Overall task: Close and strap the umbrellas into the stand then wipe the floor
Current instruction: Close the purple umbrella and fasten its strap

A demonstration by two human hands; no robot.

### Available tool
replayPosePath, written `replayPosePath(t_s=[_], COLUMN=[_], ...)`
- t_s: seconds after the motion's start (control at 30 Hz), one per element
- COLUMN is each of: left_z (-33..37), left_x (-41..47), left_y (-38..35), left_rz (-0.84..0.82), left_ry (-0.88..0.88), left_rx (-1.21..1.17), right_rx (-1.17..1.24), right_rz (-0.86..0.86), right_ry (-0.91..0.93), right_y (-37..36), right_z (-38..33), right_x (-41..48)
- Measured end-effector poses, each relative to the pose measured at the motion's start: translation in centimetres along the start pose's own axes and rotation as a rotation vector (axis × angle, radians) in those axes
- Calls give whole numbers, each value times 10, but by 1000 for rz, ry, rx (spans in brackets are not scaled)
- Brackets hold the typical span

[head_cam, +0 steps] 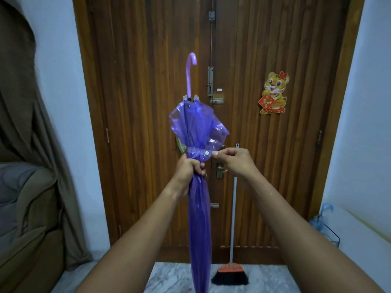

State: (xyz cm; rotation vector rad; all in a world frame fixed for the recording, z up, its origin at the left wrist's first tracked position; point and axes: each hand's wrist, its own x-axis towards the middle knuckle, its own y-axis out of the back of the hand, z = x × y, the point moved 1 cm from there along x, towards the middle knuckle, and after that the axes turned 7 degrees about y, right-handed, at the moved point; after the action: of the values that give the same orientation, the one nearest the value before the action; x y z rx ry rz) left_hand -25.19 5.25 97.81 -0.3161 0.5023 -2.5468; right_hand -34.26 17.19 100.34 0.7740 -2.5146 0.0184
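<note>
Two grips share the purple umbrella (198, 208): the left grip (191, 168) is clamped round the canopy under the strap (195, 150) to hold the folds bunched, while the right grip (231, 160) pinches the strap's end beside the snap (207, 153). The umbrella is held upright, handle up, well apart from the stand (333, 234).

Bare forearms, L hand (189, 169), R hand (236, 161), short nails

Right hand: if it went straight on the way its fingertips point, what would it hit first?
The white snap on the strap around the purple umbrella, just left of the pinched fingertips of the right hand. Depth looks matched, but one view can't confirm.
</note>
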Motion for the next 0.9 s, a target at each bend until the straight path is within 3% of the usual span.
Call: replayPosePath(t_s=[0.1,0.23,0.4,0.53,0.63,0.8,0.9], left_z=[2,9,12,13,17,15,8], left_x=[-7,-5,1,3,6,8,14], left_y=[2,8,12,16,18,17,12], left_rz=[-206,-371,-295,-226,-117,12,94], left_ry=[109,120,158,123,93,-91,-180], left_rx=[-120,-147,-141,-32,58,184,254], right_rx=[131,307,290,316,335,227,220], right_rz=[-92,-178,-172,-233,-245,-136,20], right_ry=[-47,-11,79,-22,22,148,183], right_y=[-2,-8,-13,-13,-13,-16,-15], right_z=[-2,-1,-8,-4,0,-1,-3], right_x=[-2,-2,2,5,5,4,5])
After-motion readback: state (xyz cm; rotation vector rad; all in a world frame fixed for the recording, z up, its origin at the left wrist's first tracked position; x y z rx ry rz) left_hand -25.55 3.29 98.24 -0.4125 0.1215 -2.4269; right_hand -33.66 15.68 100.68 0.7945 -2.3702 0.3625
